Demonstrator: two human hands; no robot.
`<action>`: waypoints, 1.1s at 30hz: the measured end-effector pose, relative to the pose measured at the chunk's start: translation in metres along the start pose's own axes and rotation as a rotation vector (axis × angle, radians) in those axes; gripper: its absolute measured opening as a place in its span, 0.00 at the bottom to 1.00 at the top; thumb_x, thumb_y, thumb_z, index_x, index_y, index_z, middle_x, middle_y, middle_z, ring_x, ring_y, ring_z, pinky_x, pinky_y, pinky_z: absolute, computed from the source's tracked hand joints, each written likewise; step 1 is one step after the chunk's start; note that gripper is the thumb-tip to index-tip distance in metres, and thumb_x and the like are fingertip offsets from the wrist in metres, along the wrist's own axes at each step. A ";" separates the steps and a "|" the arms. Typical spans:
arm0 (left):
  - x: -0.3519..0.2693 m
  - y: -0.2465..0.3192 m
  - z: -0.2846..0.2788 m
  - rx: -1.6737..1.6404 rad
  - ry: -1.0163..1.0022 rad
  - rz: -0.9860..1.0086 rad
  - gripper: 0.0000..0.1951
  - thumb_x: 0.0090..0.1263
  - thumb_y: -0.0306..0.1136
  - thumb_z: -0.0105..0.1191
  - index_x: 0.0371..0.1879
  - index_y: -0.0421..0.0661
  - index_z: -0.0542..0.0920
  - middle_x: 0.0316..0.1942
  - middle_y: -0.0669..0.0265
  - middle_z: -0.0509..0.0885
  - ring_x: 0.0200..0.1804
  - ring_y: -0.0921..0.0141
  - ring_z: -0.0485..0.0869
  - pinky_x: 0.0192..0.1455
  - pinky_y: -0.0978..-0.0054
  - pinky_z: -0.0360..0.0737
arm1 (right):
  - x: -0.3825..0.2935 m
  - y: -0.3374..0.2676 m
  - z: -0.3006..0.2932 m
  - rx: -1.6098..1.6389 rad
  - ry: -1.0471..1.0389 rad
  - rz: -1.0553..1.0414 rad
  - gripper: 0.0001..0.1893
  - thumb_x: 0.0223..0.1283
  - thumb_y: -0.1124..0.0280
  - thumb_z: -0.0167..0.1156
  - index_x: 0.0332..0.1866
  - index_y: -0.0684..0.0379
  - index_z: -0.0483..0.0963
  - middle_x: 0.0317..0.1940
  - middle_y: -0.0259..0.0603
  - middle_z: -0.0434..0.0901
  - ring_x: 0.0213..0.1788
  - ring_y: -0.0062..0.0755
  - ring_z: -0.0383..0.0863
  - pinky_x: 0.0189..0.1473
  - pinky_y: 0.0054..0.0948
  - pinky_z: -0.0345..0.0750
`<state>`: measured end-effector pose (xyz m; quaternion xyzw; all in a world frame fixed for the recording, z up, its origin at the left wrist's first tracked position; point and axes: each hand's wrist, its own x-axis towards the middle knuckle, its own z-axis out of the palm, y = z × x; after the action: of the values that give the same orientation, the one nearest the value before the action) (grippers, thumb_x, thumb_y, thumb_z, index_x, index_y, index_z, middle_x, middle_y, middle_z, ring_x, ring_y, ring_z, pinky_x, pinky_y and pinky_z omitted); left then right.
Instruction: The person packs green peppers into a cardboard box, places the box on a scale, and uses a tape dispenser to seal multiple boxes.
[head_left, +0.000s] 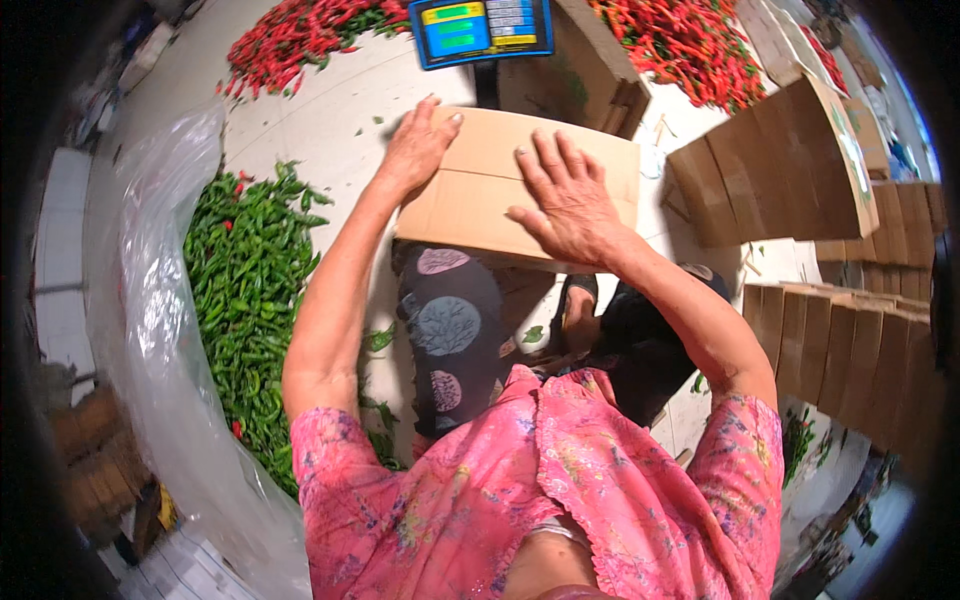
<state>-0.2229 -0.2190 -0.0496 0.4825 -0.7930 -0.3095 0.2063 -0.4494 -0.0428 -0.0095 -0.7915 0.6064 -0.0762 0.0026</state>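
Observation:
A cardboard box (480, 206) lies before me, just above my knees, its creased broad face turned up. My left hand (420, 146) rests at its upper left edge, with the thumb on the cardboard and the fingers along the side. Flat on the right part of the same face lies my right hand (566, 191), fingers spread and gripping nothing. Beyond the box stands a digital scale display (482, 31) on a dark post. The box's underside is hidden.
Green chili peppers (251, 300) lie in a long heap at left beside clear plastic sheeting (161, 322). Red chilies (300, 45) are heaped at the back. An upright carton (772, 165) stands at right, above a row of flattened cartons (840, 352). Leaves litter the floor.

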 end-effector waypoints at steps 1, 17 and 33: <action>0.006 0.010 0.003 0.104 0.011 -0.002 0.35 0.79 0.60 0.46 0.73 0.42 0.66 0.67 0.37 0.75 0.70 0.44 0.73 0.73 0.52 0.70 | -0.001 0.001 -0.002 0.014 -0.023 0.007 0.40 0.74 0.41 0.48 0.80 0.59 0.58 0.82 0.59 0.51 0.83 0.63 0.48 0.78 0.58 0.50; -0.001 0.035 0.010 0.099 0.030 0.042 0.21 0.86 0.48 0.43 0.64 0.46 0.77 0.54 0.55 0.85 0.59 0.63 0.83 0.63 0.66 0.76 | -0.323 0.221 0.090 0.277 -0.126 0.878 0.29 0.64 0.48 0.67 0.61 0.60 0.78 0.50 0.48 0.87 0.52 0.49 0.87 0.55 0.40 0.83; 0.010 0.002 0.000 0.147 0.029 0.108 0.22 0.87 0.47 0.42 0.62 0.41 0.78 0.55 0.57 0.83 0.58 0.65 0.81 0.65 0.68 0.74 | -0.381 0.131 0.261 0.350 -0.421 1.376 0.20 0.54 0.72 0.66 0.53 0.61 0.72 0.43 0.58 0.86 0.49 0.62 0.87 0.51 0.55 0.83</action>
<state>-0.2288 -0.2274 -0.0475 0.4573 -0.8354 -0.2317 0.1981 -0.6388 0.2655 -0.3247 -0.2181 0.9312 0.0004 0.2921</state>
